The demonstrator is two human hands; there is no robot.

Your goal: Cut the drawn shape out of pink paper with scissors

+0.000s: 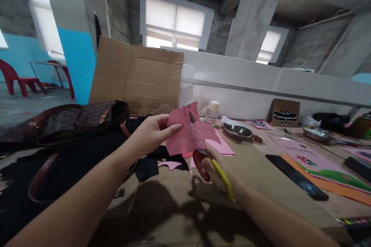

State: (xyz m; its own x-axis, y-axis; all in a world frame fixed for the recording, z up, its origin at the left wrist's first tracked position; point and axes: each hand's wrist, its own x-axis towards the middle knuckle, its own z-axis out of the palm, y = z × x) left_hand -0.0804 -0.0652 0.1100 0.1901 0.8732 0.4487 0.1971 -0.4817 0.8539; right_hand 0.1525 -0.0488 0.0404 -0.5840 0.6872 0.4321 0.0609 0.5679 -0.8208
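Note:
My left hand [150,133] pinches the left edge of a pink paper piece [189,131] with dark drawn outlines, holding it up above the table. My right hand [218,170] grips scissors [211,168] with one red and one yellow handle loop. Their blades point up into the bottom edge of the pink paper. A small pink scrap [169,164] lies on the black cloth just below the paper.
A brown patterned handbag [84,119] and black cloth [72,162] lie at left, cardboard [136,73] stands behind. A small bottle [212,112], metal bowl [237,131], black phone [295,177], pink sheets [307,158] and an orange sheet [342,191] lie on the wooden table [255,170] at right.

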